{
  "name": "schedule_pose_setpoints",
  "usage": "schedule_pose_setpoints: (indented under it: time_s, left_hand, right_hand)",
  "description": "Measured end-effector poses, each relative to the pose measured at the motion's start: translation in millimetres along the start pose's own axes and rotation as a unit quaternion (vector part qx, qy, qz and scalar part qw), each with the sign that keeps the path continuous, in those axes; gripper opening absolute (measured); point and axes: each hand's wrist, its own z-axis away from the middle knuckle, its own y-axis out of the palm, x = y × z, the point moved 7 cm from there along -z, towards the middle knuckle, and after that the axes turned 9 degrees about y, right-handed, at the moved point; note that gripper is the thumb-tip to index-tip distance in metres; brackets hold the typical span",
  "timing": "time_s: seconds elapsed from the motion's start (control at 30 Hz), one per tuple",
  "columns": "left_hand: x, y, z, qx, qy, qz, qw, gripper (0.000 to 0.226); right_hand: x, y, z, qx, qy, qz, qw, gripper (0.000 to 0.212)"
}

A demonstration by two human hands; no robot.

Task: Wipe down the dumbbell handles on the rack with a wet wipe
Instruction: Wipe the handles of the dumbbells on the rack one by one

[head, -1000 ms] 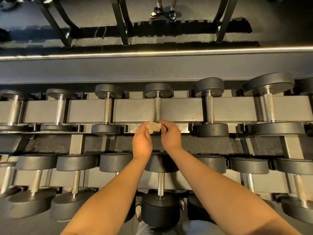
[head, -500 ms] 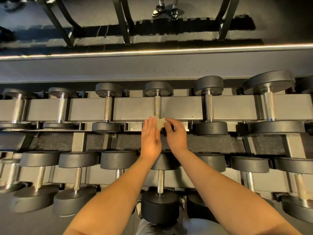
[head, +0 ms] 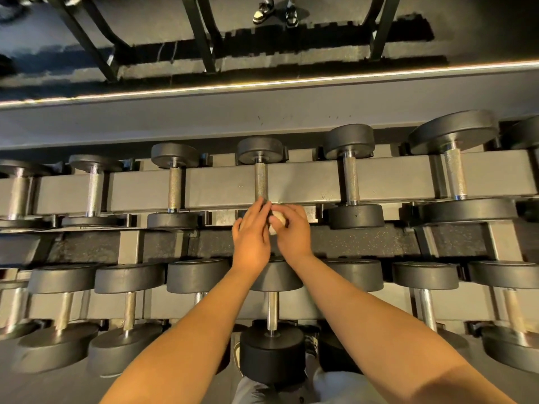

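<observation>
On the upper rack (head: 291,182), my right hand (head: 293,233) now pinches the wet wipe (head: 276,221), bunched smaller; left hand (head: 251,236) fingers lie straight against it. Centre handle (head: 261,182) comes next, probably.

A thin strip of warm light (head: 291,80) runs along the top of a grey ledge (head: 204,115). Beyond it, black metal legs (head: 201,36) stand on a dark floor (head: 481,27), near a pair of sneakers (head: 261,14)

I see a grey two-tier dumbbell rack (head: 129,246). Black-headed upper dumbbells (head: 351,182) with knurled steel handles lie crosswise on its top rail (head: 303,182), side by side. A row of lower dumbbells (head: 129,310) rests below.
</observation>
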Motion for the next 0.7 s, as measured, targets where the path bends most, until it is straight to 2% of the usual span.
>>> schedule_pose_setpoints:
  time_s: [0.13,0.17,0.27,0.4,0.47,0.57,0.6,0.7]
  left_hand:
    - [1,4,4,-0.016,0.001,-0.021,1.000,0.056]
    - [0,4,3,-0.021,0.000,-0.018,1.000,0.054]
    - [1,3,1,-0.023,-0.011,-0.012,1.000,0.049]
    - [0,-2,-3,-0.019,-0.027,-0.023,0.999,0.043]
    - [0,-2,-3,-0.023,-0.029,-0.023,0.999,0.042]
    - [-1,-4,-5,-0.021,-0.041,-0.024,0.999,0.043]
    - [-1,-6,-8,-0.020,-0.046,-0.024,0.998,0.044]
    - [-5,-7,-13,-0.013,-0.069,-0.036,0.997,0.044]
  right_hand:
    - [-40,-10,-8,-0.027,0.147,-0.051,0.987,0.030]
    - [-43,-11,-7,-0.033,0.162,-0.064,0.984,0.029]
    - [-22,-12,-6,-0.044,0.118,-0.110,0.986,0.026]
    - [1,0,-9,-0.018,0.019,-0.049,0.998,0.026]
    - [-15,-3,-16,-0.044,0.050,-0.014,0.998,0.024]
    - [-36,-8,-26,-0.057,0.144,0.010,0.988,0.024]
    - [-32,-9,-28,-0.056,0.139,0.022,0.989,0.024]
    - [6,-5,-21,-0.040,0.027,0.031,0.998,0.020]
